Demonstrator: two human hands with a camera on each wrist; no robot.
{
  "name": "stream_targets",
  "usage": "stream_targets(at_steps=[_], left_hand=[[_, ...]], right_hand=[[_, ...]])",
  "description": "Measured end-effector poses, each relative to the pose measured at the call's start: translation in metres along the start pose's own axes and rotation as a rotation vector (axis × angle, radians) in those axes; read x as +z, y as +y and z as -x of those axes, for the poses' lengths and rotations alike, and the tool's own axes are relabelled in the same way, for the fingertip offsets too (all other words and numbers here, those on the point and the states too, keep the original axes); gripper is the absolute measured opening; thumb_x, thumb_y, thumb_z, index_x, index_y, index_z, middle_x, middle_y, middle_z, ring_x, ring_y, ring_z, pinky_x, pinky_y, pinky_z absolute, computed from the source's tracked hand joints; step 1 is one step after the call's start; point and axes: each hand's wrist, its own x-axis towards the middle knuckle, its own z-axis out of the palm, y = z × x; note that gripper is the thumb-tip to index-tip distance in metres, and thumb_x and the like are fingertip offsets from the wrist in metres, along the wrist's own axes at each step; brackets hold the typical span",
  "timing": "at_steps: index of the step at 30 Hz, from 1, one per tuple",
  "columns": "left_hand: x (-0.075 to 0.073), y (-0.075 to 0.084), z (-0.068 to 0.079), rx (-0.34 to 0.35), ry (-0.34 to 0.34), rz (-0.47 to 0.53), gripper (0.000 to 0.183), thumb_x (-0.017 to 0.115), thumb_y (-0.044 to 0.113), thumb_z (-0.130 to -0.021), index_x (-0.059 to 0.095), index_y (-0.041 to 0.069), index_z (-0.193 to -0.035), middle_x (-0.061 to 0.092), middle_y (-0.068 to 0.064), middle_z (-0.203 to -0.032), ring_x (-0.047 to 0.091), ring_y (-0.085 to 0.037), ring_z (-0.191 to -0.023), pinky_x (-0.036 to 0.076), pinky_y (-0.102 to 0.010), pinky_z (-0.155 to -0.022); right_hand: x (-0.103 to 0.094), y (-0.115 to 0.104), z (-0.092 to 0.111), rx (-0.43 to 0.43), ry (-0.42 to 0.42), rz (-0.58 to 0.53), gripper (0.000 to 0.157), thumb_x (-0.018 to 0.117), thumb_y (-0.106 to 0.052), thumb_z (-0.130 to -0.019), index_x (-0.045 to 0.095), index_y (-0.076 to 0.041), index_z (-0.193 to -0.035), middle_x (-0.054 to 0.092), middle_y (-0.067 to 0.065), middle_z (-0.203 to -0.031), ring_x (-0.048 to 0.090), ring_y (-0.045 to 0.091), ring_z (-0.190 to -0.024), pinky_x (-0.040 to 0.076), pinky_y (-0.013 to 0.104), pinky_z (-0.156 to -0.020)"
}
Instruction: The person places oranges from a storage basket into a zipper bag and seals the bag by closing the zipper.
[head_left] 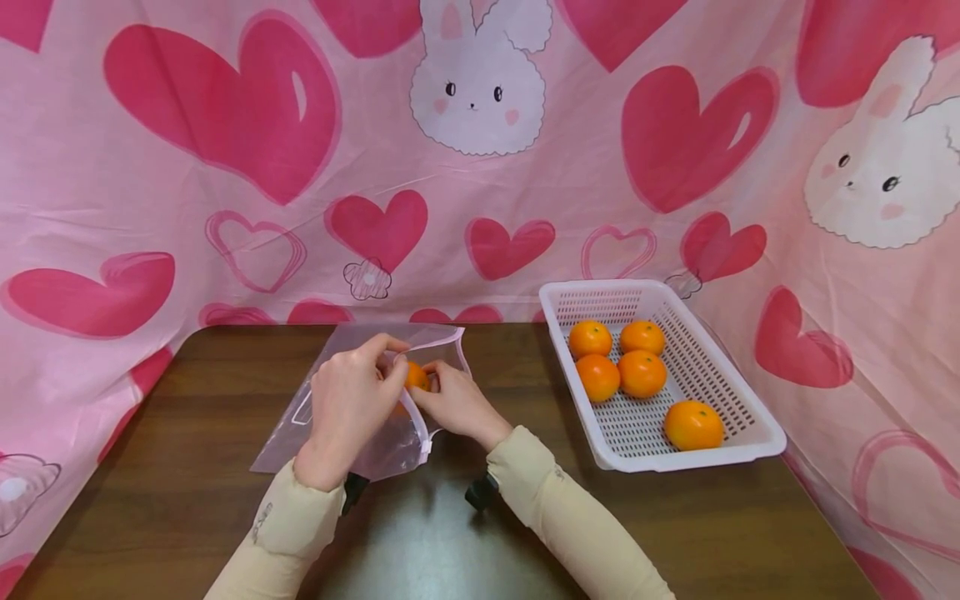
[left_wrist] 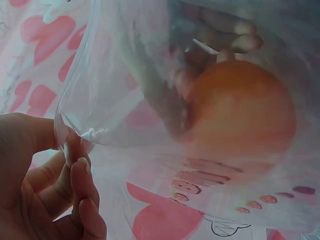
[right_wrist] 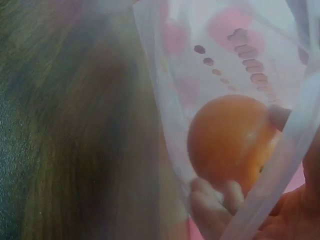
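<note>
A clear plastic zip bag [head_left: 378, 457] with a pinkish zip strip lies on the table, its mouth held apart toward the right. My left hand [head_left: 348, 396] pinches the upper edge of that mouth between thumb and fingers; the left wrist view shows the pinched film [left_wrist: 75, 131] close up. My right hand [head_left: 461, 404] reaches in at the mouth and grips an orange [head_left: 416, 376]. Through the film in the left wrist view, the orange [left_wrist: 245, 120] appears with fingertips behind it. In the right wrist view, fingers [right_wrist: 207, 205] cup its underside.
A white slotted plastic basket [head_left: 738, 452] stands on the right of the brown wooden table [head_left: 195, 400], with several oranges [head_left: 642, 373] inside. One orange [head_left: 693, 425] sits apart near its front. A pink curtain [head_left: 450, 183] with hearts and rabbits hangs behind and at both sides.
</note>
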Motion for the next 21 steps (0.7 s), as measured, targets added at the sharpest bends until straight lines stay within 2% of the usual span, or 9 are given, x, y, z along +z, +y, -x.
stream_targets(at_steps=[2,4,6,9,16,21], left_hand=[[0.0003,0.0000,-0.0002,0.002,0.007,-0.005,0.011,0.069,0.012,-0.088,0.078,0.010,-0.093,0.059,0.001,-0.059,0.038,-0.013,-0.042,0.031,-0.032,-0.039],[0.0005,-0.0001,-0.0003,0.001,0.012,-0.011,0.011,0.068,0.012,-0.088,0.078,0.011,-0.093,0.059,0.001,-0.058,0.039,-0.013,-0.042,0.031,-0.033,-0.040],[0.0006,-0.0001,-0.0003,0.000,0.016,-0.017,0.011,0.068,0.013,-0.088,0.078,0.011,-0.093,0.060,0.000,-0.058,0.040,-0.014,-0.042,0.032,-0.033,-0.040],[0.0005,-0.0003,-0.0003,-0.002,0.019,-0.017,0.010,0.069,0.013,-0.088,0.078,0.011,-0.093,0.062,0.000,-0.060,0.042,-0.015,-0.043,0.032,-0.033,-0.041],[0.0010,-0.0009,-0.0020,-0.010,0.010,-0.003,0.011,0.070,0.014,-0.089,0.078,0.010,-0.095,0.063,-0.002,-0.061,0.043,-0.015,-0.043,0.033,-0.033,-0.041],[0.0010,-0.0017,-0.0025,-0.026,0.004,0.007,0.012,0.070,0.014,-0.089,0.078,0.009,-0.096,0.063,-0.003,-0.062,0.041,-0.015,-0.042,0.033,-0.033,-0.040]], right_hand=[[0.0002,-0.0012,-0.0004,0.020,-0.014,-0.039,0.055,0.059,-0.040,-0.100,0.055,-0.002,-0.139,0.069,0.001,-0.085,0.065,0.017,-0.077,0.053,0.033,-0.071],[0.0001,-0.0029,-0.0002,0.035,-0.030,-0.063,0.059,0.052,-0.042,-0.104,0.046,-0.003,-0.148,0.074,0.005,-0.099,0.070,0.018,-0.092,0.054,0.037,-0.084],[0.0000,-0.0043,-0.0002,0.031,-0.043,-0.074,0.061,0.049,-0.042,-0.106,0.040,-0.004,-0.154,0.073,0.009,-0.115,0.069,0.020,-0.107,0.051,0.040,-0.094],[0.0000,-0.0054,0.0001,0.018,-0.060,-0.076,0.060,0.047,-0.039,-0.107,0.040,-0.005,-0.154,0.067,0.011,-0.130,0.063,0.021,-0.120,0.046,0.040,-0.103],[-0.0023,-0.0063,0.0013,-0.055,-0.058,-0.097,0.051,0.052,-0.032,-0.106,0.048,-0.004,-0.148,0.063,0.009,-0.137,0.061,0.020,-0.122,0.045,0.036,-0.104],[-0.0068,-0.0070,0.0034,-0.040,-0.044,-0.094,0.050,0.056,-0.036,-0.104,0.052,-0.006,-0.145,0.062,0.008,-0.138,0.062,0.021,-0.119,0.047,0.037,-0.101]])
